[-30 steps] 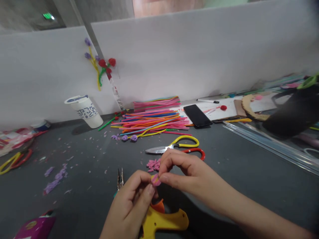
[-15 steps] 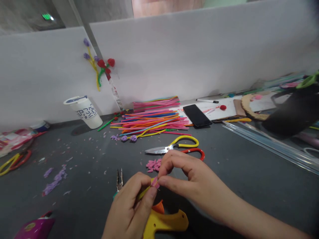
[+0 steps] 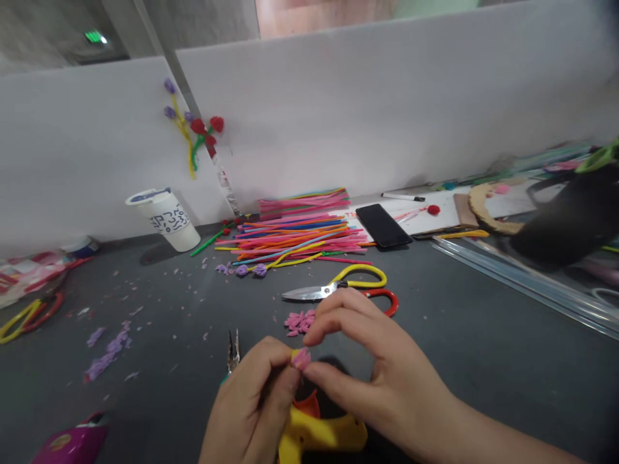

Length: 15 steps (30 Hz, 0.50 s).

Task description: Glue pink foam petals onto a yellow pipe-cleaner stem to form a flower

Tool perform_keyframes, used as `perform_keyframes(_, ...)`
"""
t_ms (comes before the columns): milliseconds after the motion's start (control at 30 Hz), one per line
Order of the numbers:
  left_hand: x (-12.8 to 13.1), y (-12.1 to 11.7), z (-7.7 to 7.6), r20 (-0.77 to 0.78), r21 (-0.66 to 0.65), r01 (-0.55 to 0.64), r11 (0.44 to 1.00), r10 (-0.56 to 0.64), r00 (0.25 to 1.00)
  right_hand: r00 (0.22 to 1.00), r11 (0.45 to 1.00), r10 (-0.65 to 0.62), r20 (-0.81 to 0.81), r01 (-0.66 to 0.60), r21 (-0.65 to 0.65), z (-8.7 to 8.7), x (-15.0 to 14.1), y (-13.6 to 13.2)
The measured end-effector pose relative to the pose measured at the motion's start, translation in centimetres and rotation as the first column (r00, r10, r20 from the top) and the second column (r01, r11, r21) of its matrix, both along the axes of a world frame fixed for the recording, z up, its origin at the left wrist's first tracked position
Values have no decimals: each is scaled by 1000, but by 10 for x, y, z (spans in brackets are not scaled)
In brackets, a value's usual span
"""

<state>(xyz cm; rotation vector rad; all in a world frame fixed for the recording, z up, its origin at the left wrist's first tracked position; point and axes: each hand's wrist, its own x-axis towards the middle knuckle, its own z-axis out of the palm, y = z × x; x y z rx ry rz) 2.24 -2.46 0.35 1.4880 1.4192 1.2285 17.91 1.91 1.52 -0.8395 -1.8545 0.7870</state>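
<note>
Between the thumb and forefinger of my left hand point(image 3: 256, 393) is a small craft flower point(image 3: 300, 358) with fuzzy pink petals and a bit of yellow at its left side. My right hand point(image 3: 367, 361) curves around the flower's right side, forefinger and thumb apart, the thumb tip close to the petals. Whether it touches them I cannot tell. Just beyond lies a heap of cut pink pieces point(image 3: 298, 322). Under my hands rests a yellow glue gun point(image 3: 324, 433) with an orange trigger, partly hidden. Needle-nose pliers point(image 3: 233, 351) stick out left of my left hand.
Scissors point(image 3: 309, 293) with yellow and red handles lie beyond my right hand. Farther back are colourful pipe cleaners point(image 3: 294, 235), a phone point(image 3: 382, 224) and a white cup point(image 3: 169, 219). Purple scraps point(image 3: 109, 354) lie left. Clear rods point(image 3: 522, 283) and a black container point(image 3: 565, 219) stand right.
My right forefinger and thumb, pinched at the pink petals before, have spread apart. My left hand keeps the flower, whose yellow stem has turned out of view.
</note>
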Motion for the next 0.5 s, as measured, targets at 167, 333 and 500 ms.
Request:
perform_keyframes(167,-1,-2,-3,22,48,12,999,-13,1000,999,992,-48,12,46,117,-1,-2,-4)
perform_keyframes(333,-1,-2,-6,47,57,15,998,-18,999,999,998,-39,-5,39,48,0,-1,-6)
perform_keyframes(500,1,-3,-4,38,36,4,999,-5,999,999,999,-24,-33,23,-33,-2,-2,-7)
